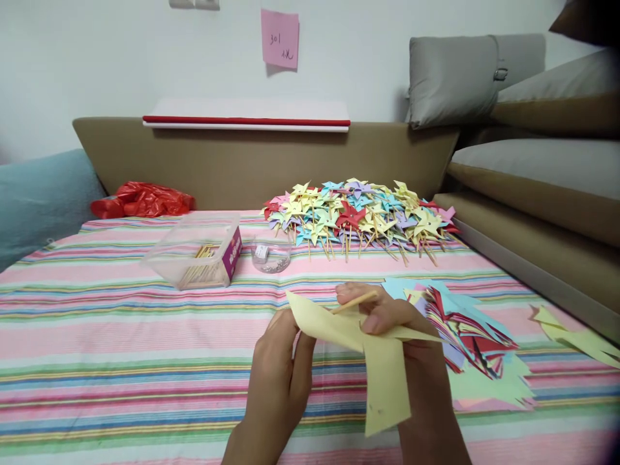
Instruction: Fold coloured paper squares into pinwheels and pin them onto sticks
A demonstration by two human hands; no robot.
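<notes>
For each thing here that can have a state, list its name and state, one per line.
Yellow paper: cut, one flap hanging
Wooden stick: slanting
Left hand: fingers bent, at the paper
Right hand: pinching the paper
Clear box: holding sticks
Round tub: holding small metal pieces
Pinwheels: assembled, heaped
Cut paper stack: fanned, unassembled
Red plastic bag: crumpled
Pink note: written on

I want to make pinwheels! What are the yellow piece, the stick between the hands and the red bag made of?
Yellow piece: seems paper, matte, with thin edges and stiff flaps.
Stick: probably wood or bamboo, pale tan and unpainted-looking; I can't tell which.
Red bag: likely thin plastic, since it's shiny and crinkled.
</notes>
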